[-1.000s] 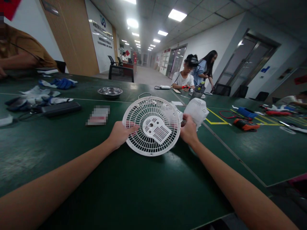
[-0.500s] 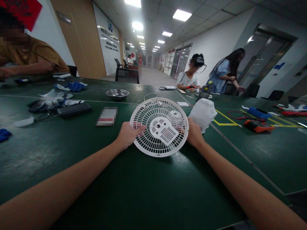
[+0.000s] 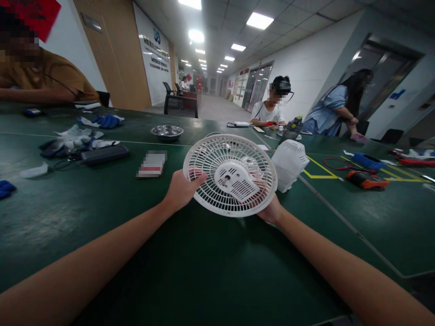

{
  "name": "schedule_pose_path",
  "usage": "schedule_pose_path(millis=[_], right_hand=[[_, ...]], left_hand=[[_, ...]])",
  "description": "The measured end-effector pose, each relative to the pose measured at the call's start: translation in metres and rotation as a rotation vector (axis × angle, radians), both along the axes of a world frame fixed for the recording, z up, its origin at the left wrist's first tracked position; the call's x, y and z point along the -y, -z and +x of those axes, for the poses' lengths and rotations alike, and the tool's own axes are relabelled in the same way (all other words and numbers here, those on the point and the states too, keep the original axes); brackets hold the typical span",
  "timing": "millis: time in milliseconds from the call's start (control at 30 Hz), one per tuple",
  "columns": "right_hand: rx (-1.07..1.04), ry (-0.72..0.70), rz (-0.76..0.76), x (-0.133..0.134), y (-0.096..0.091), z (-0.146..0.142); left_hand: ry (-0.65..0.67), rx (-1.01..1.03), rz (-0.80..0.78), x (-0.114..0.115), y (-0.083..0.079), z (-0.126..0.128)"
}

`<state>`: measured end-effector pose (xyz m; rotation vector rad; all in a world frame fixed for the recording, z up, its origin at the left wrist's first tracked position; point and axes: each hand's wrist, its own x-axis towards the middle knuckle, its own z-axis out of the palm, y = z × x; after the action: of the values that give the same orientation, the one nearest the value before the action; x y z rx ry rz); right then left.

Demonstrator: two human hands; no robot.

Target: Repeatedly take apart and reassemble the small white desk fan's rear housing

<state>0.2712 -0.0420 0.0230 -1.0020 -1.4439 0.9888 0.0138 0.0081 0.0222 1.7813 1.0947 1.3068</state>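
A round white fan grille [image 3: 217, 199] is held above the green table, its slotted hub cover facing me. My left hand [image 3: 181, 188] grips its left rim, with the thumb over the front and the fingers behind the bars. At the lower right, my right hand [image 3: 271, 209] supports the grille from behind; its fingers show partly through the bars. A white plastic part behind the grille is mostly hidden. Just right of the grille, a white plastic housing [image 3: 290, 165] stands on the table, and neither hand is on it.
A metal bowl [image 3: 167, 132] and a flat box [image 3: 152, 164] lie beyond my left hand. Gloves [image 3: 76, 140] and a dark case [image 3: 105, 155] are farther left. An orange multimeter [image 3: 365, 179] lies at right. Several people are around the table [image 3: 204, 271].
The grille has tilted back and its right side has shifted right. My right hand has moved lower, under the right rim. The person at far right has leaned further right.
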Motion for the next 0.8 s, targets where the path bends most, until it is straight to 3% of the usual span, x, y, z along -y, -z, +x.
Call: schedule_pose_path(millis=[133,200,300,500,800], right_hand=[[-0.118,0.058,-0.002,-0.003,0.000,0.010],[-0.093,0.113,0.041,-0.003,-0.001,0.017],[0.018,0.139,0.060,-0.001,-0.005,0.025],[0.356,0.121,0.243,0.001,-0.003,0.029],[0.701,0.004,0.446,-0.006,0.001,0.031]], left_hand=[[0.059,0.205,-0.118,-0.016,0.011,-0.004],[0.029,0.364,-0.232,-0.025,0.018,-0.007],[0.124,0.445,-0.412,-0.032,0.022,-0.011],[0.307,0.485,-0.644,-0.025,0.010,-0.013],[0.204,0.406,-0.815,-0.031,0.007,-0.012]])
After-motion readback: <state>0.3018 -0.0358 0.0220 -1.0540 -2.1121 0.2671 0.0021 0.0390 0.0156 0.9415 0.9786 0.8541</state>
